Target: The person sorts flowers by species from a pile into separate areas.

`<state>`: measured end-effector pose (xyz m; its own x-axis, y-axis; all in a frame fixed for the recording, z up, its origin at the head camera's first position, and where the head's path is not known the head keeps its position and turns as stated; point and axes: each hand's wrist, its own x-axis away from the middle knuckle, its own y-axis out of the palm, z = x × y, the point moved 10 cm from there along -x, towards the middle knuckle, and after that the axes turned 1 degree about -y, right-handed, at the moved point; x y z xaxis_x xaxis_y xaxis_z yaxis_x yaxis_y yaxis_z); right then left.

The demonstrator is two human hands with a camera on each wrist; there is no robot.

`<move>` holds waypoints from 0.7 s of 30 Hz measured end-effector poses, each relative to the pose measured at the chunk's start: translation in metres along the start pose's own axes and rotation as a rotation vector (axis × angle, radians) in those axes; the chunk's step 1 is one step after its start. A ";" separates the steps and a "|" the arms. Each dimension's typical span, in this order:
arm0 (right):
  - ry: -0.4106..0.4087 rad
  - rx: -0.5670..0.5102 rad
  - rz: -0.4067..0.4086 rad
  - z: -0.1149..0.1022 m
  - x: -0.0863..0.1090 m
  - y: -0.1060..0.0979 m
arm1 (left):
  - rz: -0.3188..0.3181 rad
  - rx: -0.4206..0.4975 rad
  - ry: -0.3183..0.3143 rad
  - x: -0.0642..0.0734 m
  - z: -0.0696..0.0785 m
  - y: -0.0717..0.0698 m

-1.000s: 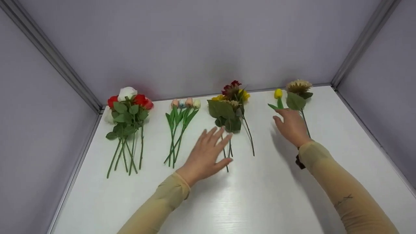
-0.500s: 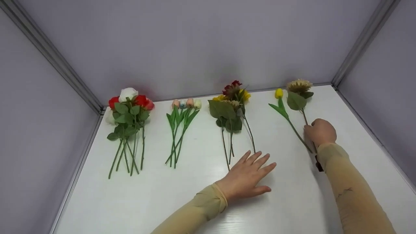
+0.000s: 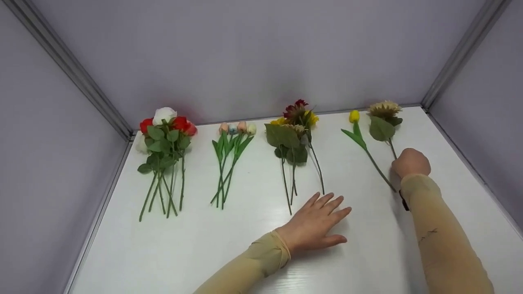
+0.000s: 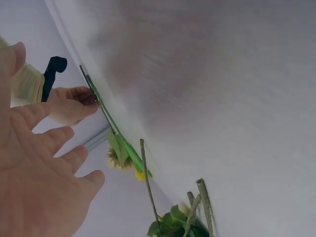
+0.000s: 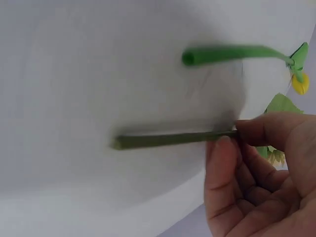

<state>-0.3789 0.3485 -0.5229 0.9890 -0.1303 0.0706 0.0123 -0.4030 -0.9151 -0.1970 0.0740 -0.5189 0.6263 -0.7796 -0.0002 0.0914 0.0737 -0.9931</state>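
Note:
Far right in the head view, my right hand holds the stem of a beige flower with broad green leaves. The right wrist view shows thumb and finger pinching that stem, its cut end sticking out past them. Left of it lies a yellow tulip with a long green stem, apart from the hand. My left hand is spread with straight fingers near the table's middle, holding nothing. Just beyond its fingertips are the stem ends of a mixed bunch of dark red, yellow and beige flowers.
Several pastel tulips lie left of the mixed bunch. Further left is a bunch of red and white roses, stems toward me. Grey panels wall the white table at the back and both sides.
My left hand has moved right and nearer to me. My right hand has moved from over the tulip to the beige flower's stem and grips it. That flower has shifted slightly right.

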 end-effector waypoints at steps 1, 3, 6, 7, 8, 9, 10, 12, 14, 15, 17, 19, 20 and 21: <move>0.000 0.007 -0.015 0.003 0.000 -0.001 | 0.001 0.006 -0.002 0.000 -0.001 -0.001; 0.003 0.014 -0.037 0.009 0.000 -0.003 | 0.007 0.015 -0.005 0.001 -0.002 -0.002; 0.001 0.014 -0.029 0.020 0.003 -0.009 | 0.022 0.028 -0.009 0.002 -0.004 -0.005; 0.001 0.011 -0.018 0.023 0.004 -0.013 | 0.029 0.035 -0.013 0.003 -0.005 -0.006; 0.000 0.003 -0.004 0.025 0.005 -0.016 | 0.039 0.042 -0.016 0.003 -0.007 -0.007; -0.002 -0.008 0.011 0.027 0.006 -0.020 | 0.049 0.052 -0.023 0.004 -0.009 -0.009; -0.009 -0.023 0.025 0.028 0.006 -0.023 | 0.063 0.066 -0.033 0.005 -0.011 -0.010; -0.022 -0.075 0.043 0.025 0.008 -0.029 | 0.096 0.108 -0.063 0.006 -0.016 -0.014; -0.035 -0.154 0.038 0.017 0.011 -0.032 | 0.137 0.179 -0.099 0.008 -0.022 -0.018; -0.042 -0.203 0.024 0.011 0.012 -0.032 | 0.157 0.229 -0.122 0.009 -0.025 -0.021; -0.049 -0.321 -0.019 -0.005 0.016 -0.028 | 0.197 0.358 -0.171 0.011 -0.032 -0.025; -0.045 -0.449 -0.076 -0.025 0.021 -0.020 | 0.226 0.525 -0.230 0.012 -0.040 -0.027; -0.045 -0.514 -0.106 -0.036 0.024 -0.015 | 0.235 0.625 -0.262 0.013 -0.044 -0.026; -0.047 -0.583 -0.134 -0.048 0.027 -0.009 | 0.243 0.727 -0.298 0.014 -0.048 -0.025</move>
<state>-0.3596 0.3053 -0.4933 0.9900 -0.0096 0.1404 0.0669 -0.8455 -0.5297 -0.2277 0.0312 -0.4999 0.8633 -0.4995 -0.0723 0.3413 0.6833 -0.6455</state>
